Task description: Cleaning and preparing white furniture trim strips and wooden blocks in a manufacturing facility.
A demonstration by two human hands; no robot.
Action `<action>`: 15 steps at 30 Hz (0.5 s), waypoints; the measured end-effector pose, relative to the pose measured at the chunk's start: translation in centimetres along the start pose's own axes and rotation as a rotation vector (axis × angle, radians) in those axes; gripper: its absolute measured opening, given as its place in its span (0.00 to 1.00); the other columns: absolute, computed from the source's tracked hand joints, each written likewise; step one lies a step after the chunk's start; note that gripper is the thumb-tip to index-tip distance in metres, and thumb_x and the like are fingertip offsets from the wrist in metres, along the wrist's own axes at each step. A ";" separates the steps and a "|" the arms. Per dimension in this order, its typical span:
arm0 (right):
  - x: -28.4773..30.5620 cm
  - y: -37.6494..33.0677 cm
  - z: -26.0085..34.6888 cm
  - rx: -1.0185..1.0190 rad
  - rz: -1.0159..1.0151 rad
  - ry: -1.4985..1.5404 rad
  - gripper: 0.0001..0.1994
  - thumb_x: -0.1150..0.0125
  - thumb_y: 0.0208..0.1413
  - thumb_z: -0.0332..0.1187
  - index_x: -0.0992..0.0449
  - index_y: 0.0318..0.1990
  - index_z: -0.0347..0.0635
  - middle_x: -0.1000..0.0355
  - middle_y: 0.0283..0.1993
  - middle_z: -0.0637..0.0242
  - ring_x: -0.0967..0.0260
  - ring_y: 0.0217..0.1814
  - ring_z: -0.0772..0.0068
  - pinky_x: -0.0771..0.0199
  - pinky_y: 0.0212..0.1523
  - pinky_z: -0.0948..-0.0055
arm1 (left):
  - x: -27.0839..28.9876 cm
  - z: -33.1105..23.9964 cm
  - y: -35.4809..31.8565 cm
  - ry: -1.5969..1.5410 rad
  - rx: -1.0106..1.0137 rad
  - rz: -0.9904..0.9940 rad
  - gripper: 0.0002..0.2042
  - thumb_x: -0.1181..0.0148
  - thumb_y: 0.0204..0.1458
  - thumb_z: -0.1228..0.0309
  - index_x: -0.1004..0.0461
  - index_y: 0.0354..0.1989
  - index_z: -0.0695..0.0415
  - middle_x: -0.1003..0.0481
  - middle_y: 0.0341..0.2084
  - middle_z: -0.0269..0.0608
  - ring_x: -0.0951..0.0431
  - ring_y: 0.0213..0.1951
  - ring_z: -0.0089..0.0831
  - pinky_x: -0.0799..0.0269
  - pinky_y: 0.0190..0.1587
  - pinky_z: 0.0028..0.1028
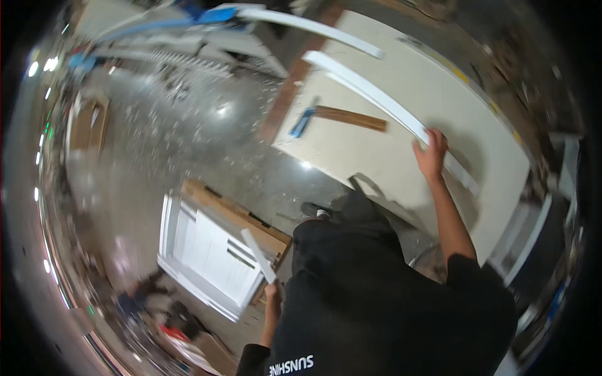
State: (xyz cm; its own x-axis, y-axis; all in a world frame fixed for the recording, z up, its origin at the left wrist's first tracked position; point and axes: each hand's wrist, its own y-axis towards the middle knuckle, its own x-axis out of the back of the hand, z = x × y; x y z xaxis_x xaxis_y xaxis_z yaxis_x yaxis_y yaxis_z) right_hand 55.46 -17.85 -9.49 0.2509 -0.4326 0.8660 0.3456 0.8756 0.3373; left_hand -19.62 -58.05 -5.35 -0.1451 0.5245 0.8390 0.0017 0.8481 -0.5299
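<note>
My right hand (431, 154) is over the table (376, 164), its fingers and thumb closed around a long white strip (377, 99). The strip runs slantwise, with one end toward the table's far left edge and the other past my hand. Low on my left side, my left hand (273, 298) grips the end of a short white strip (258, 255), which points up and away from me. Between the long strip and the table's near edge lie a brown wooden piece (350, 118) and a blue-handled tool (303, 123), whose kind is too blurred to tell.
Another long white strip (313, 26) reaches over the table's far end. On the floor to my left, a cardboard box (216, 203) holds white panels (207, 241). Pale scraps litter the grey floor (207, 135). A blue and white frame (207, 25) stands beyond.
</note>
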 end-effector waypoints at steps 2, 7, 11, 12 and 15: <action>-0.4 1.2 3.6 0.056 0.016 0.074 0.24 0.24 0.54 0.34 0.23 0.57 0.42 0.27 0.61 0.57 0.32 0.66 0.47 0.34 0.69 0.48 | -5.1 -4.9 8.8 -0.769 0.895 0.094 0.27 0.27 0.58 0.52 0.17 0.50 0.67 0.15 0.37 0.55 0.14 0.38 0.38 0.24 0.41 0.41; -3.5 5.2 14.7 0.320 0.176 0.388 0.17 0.27 0.57 0.30 0.21 0.53 0.41 0.25 0.58 0.59 0.32 0.64 0.49 0.33 0.68 0.51 | -3.5 -12.0 10.2 -1.222 0.814 -0.307 0.07 0.28 0.58 0.75 0.21 0.31 0.63 0.20 0.22 0.43 0.20 0.20 0.34 0.24 0.22 0.36; -5.7 8.0 24.3 0.594 0.361 0.444 0.15 0.29 0.60 0.29 0.21 0.53 0.40 0.26 0.57 0.56 0.30 0.63 0.51 0.31 0.66 0.55 | -3.5 -11.8 10.8 -1.318 0.938 -0.438 0.14 0.25 0.57 0.66 0.22 0.38 0.64 0.18 0.24 0.43 0.16 0.22 0.33 0.20 0.27 0.36; -6.5 8.6 26.5 0.676 0.405 0.488 0.14 0.30 0.60 0.28 0.21 0.53 0.39 0.26 0.57 0.56 0.29 0.61 0.52 0.29 0.64 0.57 | -4.8 -11.8 9.9 -1.366 0.997 -0.409 0.15 0.24 0.57 0.65 0.21 0.39 0.64 0.17 0.26 0.43 0.15 0.25 0.34 0.19 0.29 0.36; -8.3 9.4 32.3 0.767 0.519 0.624 0.14 0.30 0.61 0.28 0.21 0.53 0.38 0.26 0.55 0.56 0.27 0.58 0.54 0.25 0.60 0.60 | -7.9 -14.7 8.7 -1.347 1.152 -0.375 0.18 0.23 0.55 0.61 0.19 0.41 0.63 0.15 0.29 0.46 0.13 0.30 0.37 0.17 0.35 0.38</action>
State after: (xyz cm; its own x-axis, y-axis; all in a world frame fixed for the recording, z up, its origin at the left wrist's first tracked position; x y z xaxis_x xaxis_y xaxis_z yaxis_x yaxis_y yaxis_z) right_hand 27.43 0.91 -1.63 0.6875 0.1807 0.7034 -0.5284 0.7888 0.3139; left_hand -3.97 -53.72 -14.73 -0.5926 -0.5718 0.5673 -0.7428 0.1157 -0.6594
